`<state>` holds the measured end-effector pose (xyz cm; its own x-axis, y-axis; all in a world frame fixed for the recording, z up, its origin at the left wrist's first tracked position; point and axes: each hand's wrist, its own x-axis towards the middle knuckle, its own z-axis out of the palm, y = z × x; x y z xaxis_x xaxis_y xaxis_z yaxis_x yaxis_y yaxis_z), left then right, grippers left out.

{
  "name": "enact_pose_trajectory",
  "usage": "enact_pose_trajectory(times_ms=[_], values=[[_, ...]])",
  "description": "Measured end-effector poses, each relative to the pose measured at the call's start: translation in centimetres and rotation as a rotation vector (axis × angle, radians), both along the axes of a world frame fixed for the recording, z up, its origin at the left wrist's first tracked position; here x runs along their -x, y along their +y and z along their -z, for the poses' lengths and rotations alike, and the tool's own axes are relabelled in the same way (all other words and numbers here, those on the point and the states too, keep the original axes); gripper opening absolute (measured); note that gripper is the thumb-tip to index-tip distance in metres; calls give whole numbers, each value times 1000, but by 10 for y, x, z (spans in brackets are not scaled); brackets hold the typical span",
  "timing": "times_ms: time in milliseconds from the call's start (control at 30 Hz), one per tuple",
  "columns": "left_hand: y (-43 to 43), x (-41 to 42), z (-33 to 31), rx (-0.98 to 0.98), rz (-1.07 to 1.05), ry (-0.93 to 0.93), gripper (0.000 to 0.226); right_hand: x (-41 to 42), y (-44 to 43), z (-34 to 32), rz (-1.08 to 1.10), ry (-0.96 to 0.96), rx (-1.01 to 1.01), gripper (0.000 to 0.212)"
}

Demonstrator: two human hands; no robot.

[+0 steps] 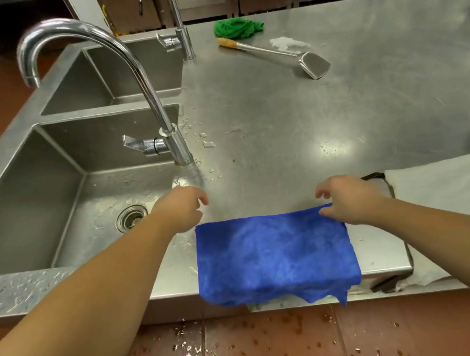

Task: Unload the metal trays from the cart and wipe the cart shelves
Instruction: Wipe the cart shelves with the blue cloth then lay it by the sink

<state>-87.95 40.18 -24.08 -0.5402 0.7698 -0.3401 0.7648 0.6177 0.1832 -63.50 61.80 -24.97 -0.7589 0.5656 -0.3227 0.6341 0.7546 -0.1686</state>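
Fingers (202, 200) of the left hand (182, 208) curl loosely and grasp nothing. The right hand (350, 200) is likewise released, only its thumb touching the blue microfibre cloth (272, 251). The cloth lies just below both sets of fingertips, draped over the steel counter (281, 128) edge. Expect it to be light, limp and possibly damp. Pinch the two corners nearest the fingertips. Its surface is plush, mottled blue, with a ragged lower hem.

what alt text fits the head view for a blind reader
A left hand and right hand rest at the far corners of a blue rectangular cloth draped over the front edge of a wet steel counter beside a double steel sink.
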Motion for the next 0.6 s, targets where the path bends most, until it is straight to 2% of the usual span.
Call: enact_pose_trajectory(times_ms=[167, 300, 467, 600], values=[[-26, -26, 5, 3, 122, -1, 29, -6, -51, 4, -222, -6, -55, 34], [-49, -38, 15, 12, 240, 113, 33, -25, -74, 9, -303, -25, -151, 50], [-73, -65, 22, -48, 343, 132, 64, -58, -83, 14, -337, -65, -190, 81], [-84, -87, 30, -23, 404, 203, 77, -80, -88, 20, -317, -113, -277, 89]])
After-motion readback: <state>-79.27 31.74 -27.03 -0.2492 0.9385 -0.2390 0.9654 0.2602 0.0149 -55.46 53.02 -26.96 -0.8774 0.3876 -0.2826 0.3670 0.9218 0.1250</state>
